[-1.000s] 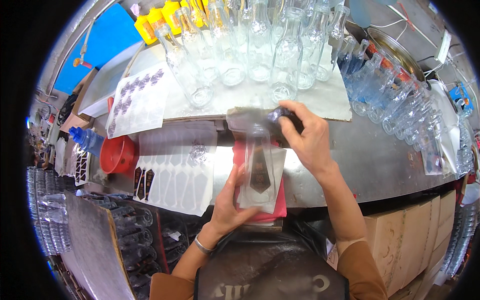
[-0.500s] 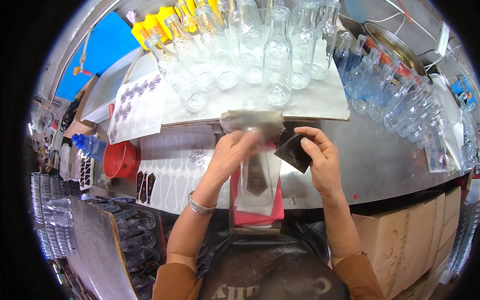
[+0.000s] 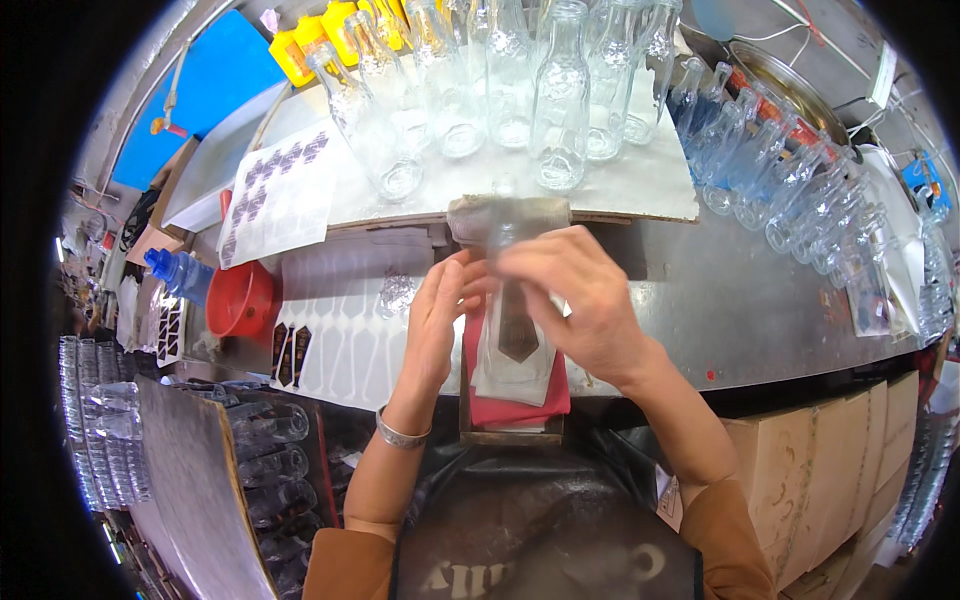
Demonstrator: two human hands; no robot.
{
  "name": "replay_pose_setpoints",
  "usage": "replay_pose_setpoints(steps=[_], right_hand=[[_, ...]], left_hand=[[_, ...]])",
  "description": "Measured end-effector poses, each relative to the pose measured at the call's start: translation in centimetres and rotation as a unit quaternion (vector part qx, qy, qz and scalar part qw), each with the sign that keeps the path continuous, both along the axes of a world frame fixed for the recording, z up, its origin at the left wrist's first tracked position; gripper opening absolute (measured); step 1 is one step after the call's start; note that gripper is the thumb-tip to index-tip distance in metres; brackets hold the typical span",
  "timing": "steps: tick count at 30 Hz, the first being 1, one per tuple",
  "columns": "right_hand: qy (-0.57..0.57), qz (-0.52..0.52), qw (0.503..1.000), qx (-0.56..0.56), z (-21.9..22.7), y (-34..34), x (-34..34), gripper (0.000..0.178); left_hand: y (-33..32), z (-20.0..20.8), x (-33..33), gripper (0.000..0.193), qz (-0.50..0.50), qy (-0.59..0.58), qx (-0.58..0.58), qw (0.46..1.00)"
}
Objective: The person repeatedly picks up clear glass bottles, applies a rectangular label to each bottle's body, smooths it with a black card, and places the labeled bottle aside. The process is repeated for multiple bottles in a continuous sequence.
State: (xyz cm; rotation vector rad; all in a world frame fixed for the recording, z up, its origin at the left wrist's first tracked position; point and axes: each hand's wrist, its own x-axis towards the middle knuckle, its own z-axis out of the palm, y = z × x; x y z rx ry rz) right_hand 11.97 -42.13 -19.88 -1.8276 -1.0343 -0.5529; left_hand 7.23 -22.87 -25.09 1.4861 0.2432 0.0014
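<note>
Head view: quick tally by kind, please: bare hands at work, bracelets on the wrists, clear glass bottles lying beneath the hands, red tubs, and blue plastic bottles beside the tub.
Bare hands, left hand and right hand: 2
Metal bracelet: 1
Clear glass bottle: 1
Red tub: 1
Blue plastic bottle: 1
Total: 6

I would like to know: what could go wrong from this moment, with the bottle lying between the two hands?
The bottle lies on its side over a red cloth, so an uneven push from the left hand or right hand might roll it.
The dark label is close to the right hand, so a brush of the fingers could perhaps smudge or shift it.
Clear bottles stand close together beyond; one knock may tip several.
</note>
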Motion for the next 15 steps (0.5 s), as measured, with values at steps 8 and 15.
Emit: replay_pose_setpoints(steps=[8,15], right_hand=[[0.097,0.210,0.972,-0.050,-1.0,-2.0,-9.0,0.035],[0.095,0.056,0.994,-0.011,-2.5,-3.4,-6.0,0.034]], left_hand=[[0.7,-1.4,-5.5,0.057,0.034,-0.090,0.072,0.993],[-1.5,-0.7,-7.5,0.084,-0.107,-0.301,0.344,0.883]])
